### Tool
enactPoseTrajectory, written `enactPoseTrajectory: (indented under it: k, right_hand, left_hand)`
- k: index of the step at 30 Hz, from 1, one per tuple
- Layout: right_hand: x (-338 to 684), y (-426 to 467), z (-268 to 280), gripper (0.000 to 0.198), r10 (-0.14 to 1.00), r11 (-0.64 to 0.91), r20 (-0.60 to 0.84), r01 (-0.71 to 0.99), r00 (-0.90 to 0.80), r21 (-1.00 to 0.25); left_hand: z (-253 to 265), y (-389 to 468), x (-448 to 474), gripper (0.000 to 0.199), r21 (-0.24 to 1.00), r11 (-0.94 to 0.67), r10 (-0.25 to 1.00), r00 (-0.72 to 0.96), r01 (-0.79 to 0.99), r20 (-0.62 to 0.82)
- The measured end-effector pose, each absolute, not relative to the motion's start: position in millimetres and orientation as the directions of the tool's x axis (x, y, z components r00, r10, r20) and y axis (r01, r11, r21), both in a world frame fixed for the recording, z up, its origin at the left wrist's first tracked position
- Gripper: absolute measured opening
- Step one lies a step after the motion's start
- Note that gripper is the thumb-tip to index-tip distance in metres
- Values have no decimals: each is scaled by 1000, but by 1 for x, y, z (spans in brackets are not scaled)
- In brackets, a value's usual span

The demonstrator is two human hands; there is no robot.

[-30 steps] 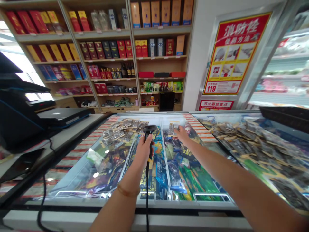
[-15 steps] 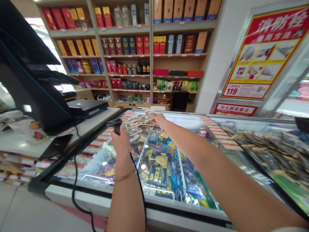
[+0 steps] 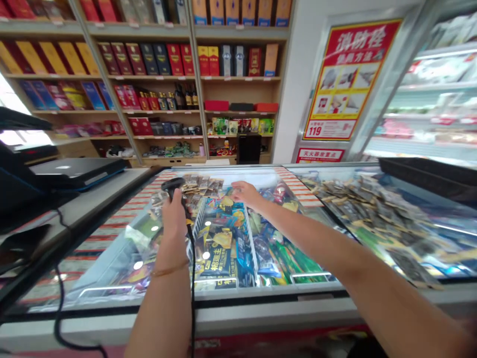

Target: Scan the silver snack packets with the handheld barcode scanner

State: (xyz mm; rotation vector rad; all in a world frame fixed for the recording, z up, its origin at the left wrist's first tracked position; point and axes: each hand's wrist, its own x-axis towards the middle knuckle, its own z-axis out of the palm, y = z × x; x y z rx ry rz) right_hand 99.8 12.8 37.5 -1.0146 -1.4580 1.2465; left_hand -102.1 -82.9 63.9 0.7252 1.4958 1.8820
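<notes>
My left hand (image 3: 173,211) is closed around the grip of a black handheld barcode scanner (image 3: 173,184), its cable hanging down beside my forearm. The scanner's head is over the near-left side of a pile of small clear packets (image 3: 203,185) lying on a glass freezer top. To the right of that pile, my right hand (image 3: 246,194) hovers over the glass with loosely bent fingers pointing left. I see no packet between them. A larger heap of similar packets (image 3: 376,204) lies on the glass farther right.
Bagged frozen goods (image 3: 219,248) show under the freezer glass, between white wire dividers (image 3: 250,243). A black tray (image 3: 428,174) stands behind the right heap. A counter with a dark flat device (image 3: 78,171) is at left. Shelves of boxes (image 3: 152,59) line the back.
The view has swung right. My right hand has moved right, away from the left pile, and the packet at its fingertips no longer shows. My left hand still grips the scanner.
</notes>
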Motion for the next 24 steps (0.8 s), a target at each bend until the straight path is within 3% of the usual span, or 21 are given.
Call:
enactPoseTrajectory:
  k: [3,6,10,14,18,22,24]
  right_hand:
    - [186,-24,25,30,957,266,212,311,-199,-912]
    - [280,-65,19,26,957,275,263,658,-120,-702]
    - [401,-125,15,13,958,48,282,940,52,-337]
    - [488,-175,11,22,954,-263,122,960,273,-94]
    - [516,-196,1,33,908,-419,-25,902,418,-104]
    - [505,-196,-9,37,878,-462,-33,828,477,-319]
    - [494,-192,-8,30,891,-403,53,839,451,-366]
  left_hand:
    - [58,-78,-69,29,956,-148,865,-502,-253,1]
    - [47,-79,-41,35,950,-123,930,-368,-286,9]
    - [38,-88,-11,40,968,-125,965,-253,-217,68]
    - [33,-96,10,47,975,-115,985,-149,-191,87]
    - [27,-99,20,52,979,-150,987,-85,-140,139]
    - [22,-101,21,51,976,-191,982,-31,-106,189]
    - [21,-102,20,50,974,-200,980,-27,-104,199]
